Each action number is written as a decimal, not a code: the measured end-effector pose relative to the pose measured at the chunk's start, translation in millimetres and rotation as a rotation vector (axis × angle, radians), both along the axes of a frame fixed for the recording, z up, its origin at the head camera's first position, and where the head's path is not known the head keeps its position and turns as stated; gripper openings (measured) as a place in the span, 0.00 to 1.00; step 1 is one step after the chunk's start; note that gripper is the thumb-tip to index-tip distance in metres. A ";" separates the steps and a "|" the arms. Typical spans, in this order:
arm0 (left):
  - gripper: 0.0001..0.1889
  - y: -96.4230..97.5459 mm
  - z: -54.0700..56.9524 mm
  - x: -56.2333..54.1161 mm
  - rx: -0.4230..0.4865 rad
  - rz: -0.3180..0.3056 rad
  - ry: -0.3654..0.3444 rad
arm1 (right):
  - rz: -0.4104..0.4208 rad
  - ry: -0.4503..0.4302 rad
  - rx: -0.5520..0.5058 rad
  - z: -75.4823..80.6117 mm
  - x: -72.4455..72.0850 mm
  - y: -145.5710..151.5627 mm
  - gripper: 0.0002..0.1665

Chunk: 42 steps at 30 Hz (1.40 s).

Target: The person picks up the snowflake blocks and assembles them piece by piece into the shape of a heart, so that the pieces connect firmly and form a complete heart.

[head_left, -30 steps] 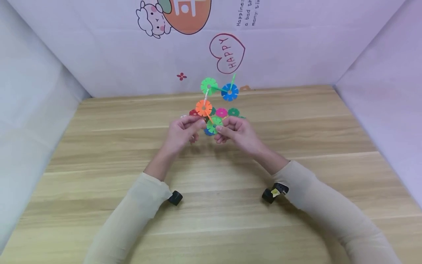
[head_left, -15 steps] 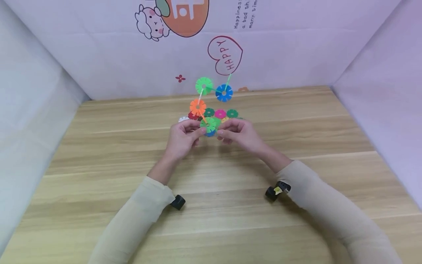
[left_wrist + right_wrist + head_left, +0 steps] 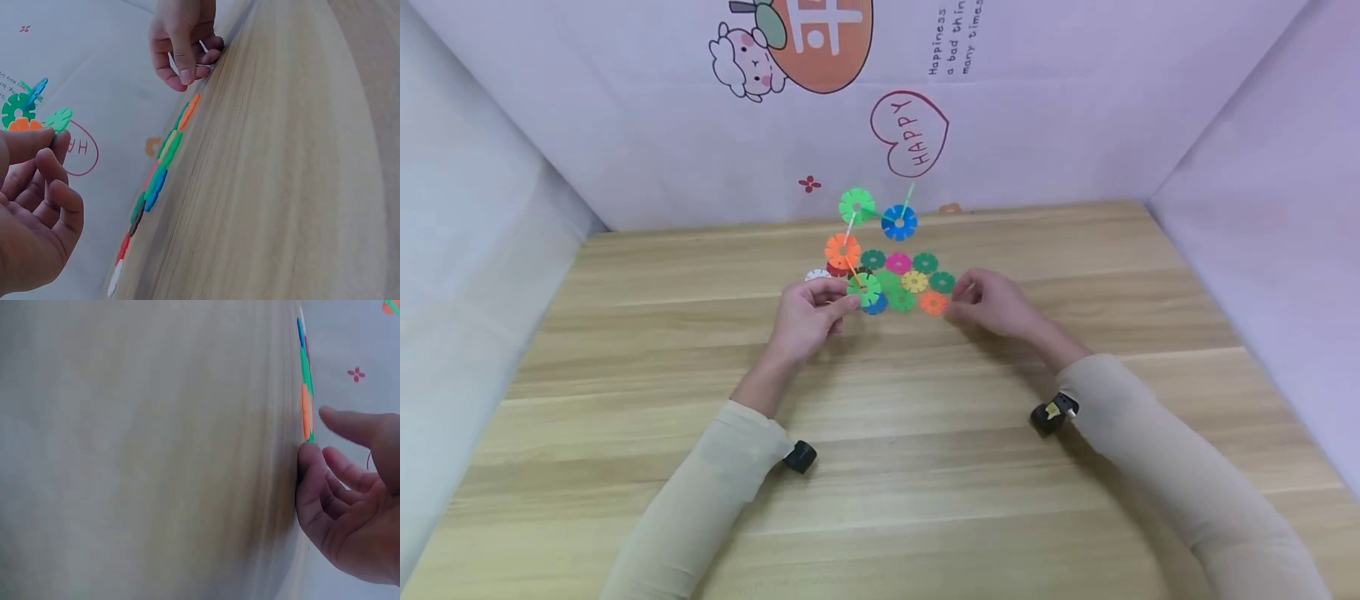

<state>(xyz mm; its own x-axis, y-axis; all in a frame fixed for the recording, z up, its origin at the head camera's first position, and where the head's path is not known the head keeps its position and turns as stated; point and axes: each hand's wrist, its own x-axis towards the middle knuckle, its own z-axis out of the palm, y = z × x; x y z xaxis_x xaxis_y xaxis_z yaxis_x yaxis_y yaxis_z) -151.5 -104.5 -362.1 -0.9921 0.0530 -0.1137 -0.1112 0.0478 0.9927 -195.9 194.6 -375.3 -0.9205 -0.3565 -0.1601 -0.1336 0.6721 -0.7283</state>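
My left hand [image 3: 811, 321] pinches the light green snowflake disc [image 3: 863, 288] at the lower end of a linked chain, thumb against fingers. Above it the chain climbs through an orange disc [image 3: 842, 250], a bright green disc [image 3: 857, 207] and a blue disc [image 3: 899, 222], with more discs seen edge-on between them. At the right end of the loose discs, my right hand [image 3: 996, 304] is beside a flat orange disc [image 3: 933, 302]. Its thumb stands apart from the loosely bent fingers in the right wrist view, and nothing shows between them.
Several loose discs lie flat in a cluster, among them a pink disc [image 3: 898, 263], a yellow disc [image 3: 914, 282] and a white disc [image 3: 817, 275]. The wooden table [image 3: 880, 467] meets a printed white back wall [image 3: 1037, 125]. Black cameras hang at both wrists.
The right hand has left the light green disc and moved right to the flat orange disc. The left hand now holds the chain alone, shifted slightly left, and more loose discs show.
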 end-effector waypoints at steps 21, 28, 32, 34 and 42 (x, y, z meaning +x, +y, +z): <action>0.10 -17.1 -5.0 -3.2 -0.028 -0.004 0.002 | 0.214 0.084 0.243 -9.0 -13.7 -24.8 0.26; 0.07 -24.8 -8.6 -0.9 0.012 0.017 -0.043 | 0.254 0.055 0.285 -3.7 -24.9 -24.6 0.27; 0.06 -23.4 -9.1 -5.6 0.011 0.018 -0.044 | 0.239 0.011 0.269 3.0 -28.8 -19.0 0.26; 0.06 -22.1 -9.8 -7.6 0.016 0.014 -0.042 | 0.222 -0.009 0.253 5.1 -28.6 -16.2 0.25; 0.06 -19.2 -10.0 -16.6 0.021 -0.027 -0.070 | 0.131 -0.065 0.231 2.1 -18.7 -11.6 0.24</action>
<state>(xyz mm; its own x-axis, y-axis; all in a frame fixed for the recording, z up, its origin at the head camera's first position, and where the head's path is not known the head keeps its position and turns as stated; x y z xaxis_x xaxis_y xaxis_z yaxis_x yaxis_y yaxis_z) -168.0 -123.7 -372.1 -0.9799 0.0830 -0.1814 -0.1794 0.0313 0.9833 -214.6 183.0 -373.2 -0.8541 -0.4190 -0.3082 -0.1885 0.8016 -0.5673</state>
